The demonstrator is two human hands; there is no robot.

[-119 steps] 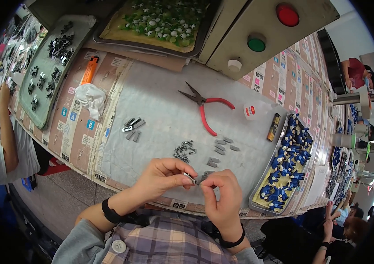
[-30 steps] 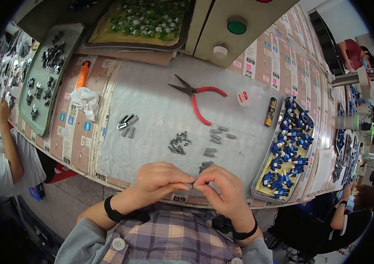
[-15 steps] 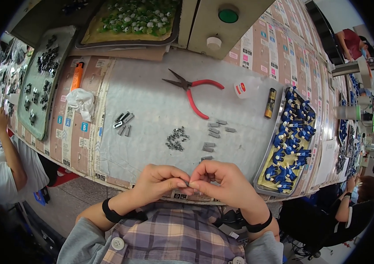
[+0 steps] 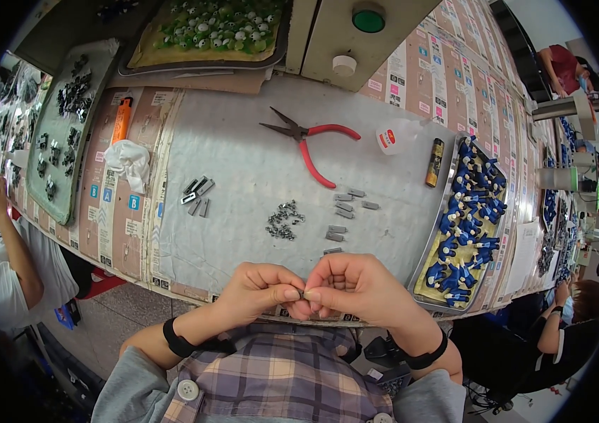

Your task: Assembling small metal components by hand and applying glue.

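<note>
My left hand [image 4: 266, 289] and my right hand [image 4: 345, 285] meet at the table's near edge, thumbs and forefingers pinched together. Between the left fingertips sits a small dark grey piece [image 4: 301, 292], mostly covered. The right fingertips press at its other end; whether they hold a separate tiny part is hidden. Beyond my hands lies a pile of small shiny metal parts [image 4: 285, 221]. Several flat grey pieces [image 4: 344, 206] are spread to the right of the pile, and another group of grey pieces [image 4: 197, 195] lies to its left.
Red-handled pliers [image 4: 304, 134] lie open beyond the parts. At right are a battery-like cylinder [image 4: 435, 162] and a tray of blue figures [image 4: 423, 285]. An orange cutter [image 4: 122, 118], white cloth [image 4: 129, 165] and green tray [image 4: 67, 201] are at left. Other people sit on both sides.
Both hands stay pinched together at nearly the same spot. My right hand has shifted slightly, and its fingers have curled a little differently. Things on the table have not moved.
</note>
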